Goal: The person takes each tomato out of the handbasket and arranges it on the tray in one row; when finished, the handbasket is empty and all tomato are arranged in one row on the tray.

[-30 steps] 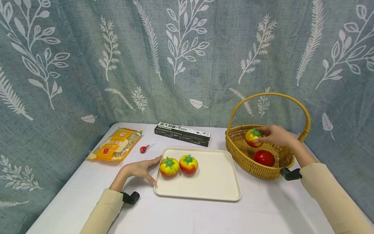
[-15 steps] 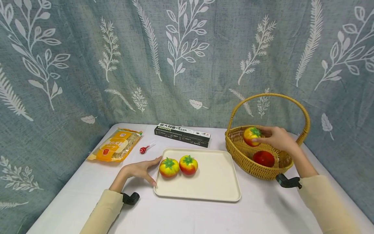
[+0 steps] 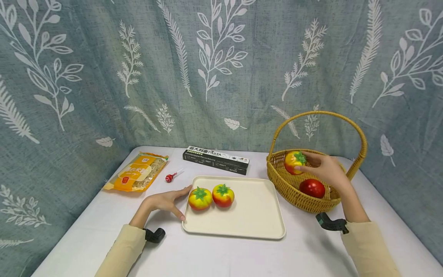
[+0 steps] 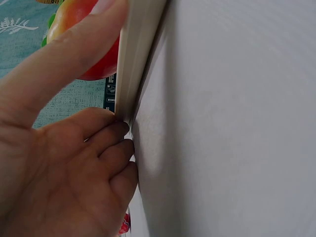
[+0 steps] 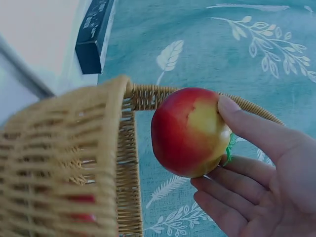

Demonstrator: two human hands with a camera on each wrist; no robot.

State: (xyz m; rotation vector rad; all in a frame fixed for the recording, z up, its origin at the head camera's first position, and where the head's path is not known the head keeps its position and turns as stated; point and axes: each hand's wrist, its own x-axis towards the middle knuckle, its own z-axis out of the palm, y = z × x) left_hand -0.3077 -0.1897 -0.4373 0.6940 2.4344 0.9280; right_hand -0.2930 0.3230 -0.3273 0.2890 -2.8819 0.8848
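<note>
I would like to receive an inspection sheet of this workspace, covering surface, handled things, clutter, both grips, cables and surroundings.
Surface: white table.
Handled things: held tomato, red and yellow, above the wicker basket; a red item inside that basket; left tomato and middle tomato side by side on the cream tray.
Clutter: orange packet, lollipop and pasta box, all lying beyond or beside the tray.
Left grip: bare hand, thumb and fingers spread at the tray's left edge.
Right grip: bare hand, holds its tomato between thumb and fingers.
Cables: nothing seen.
Surroundings: blue-green curtain with white leaf patterns.
</note>
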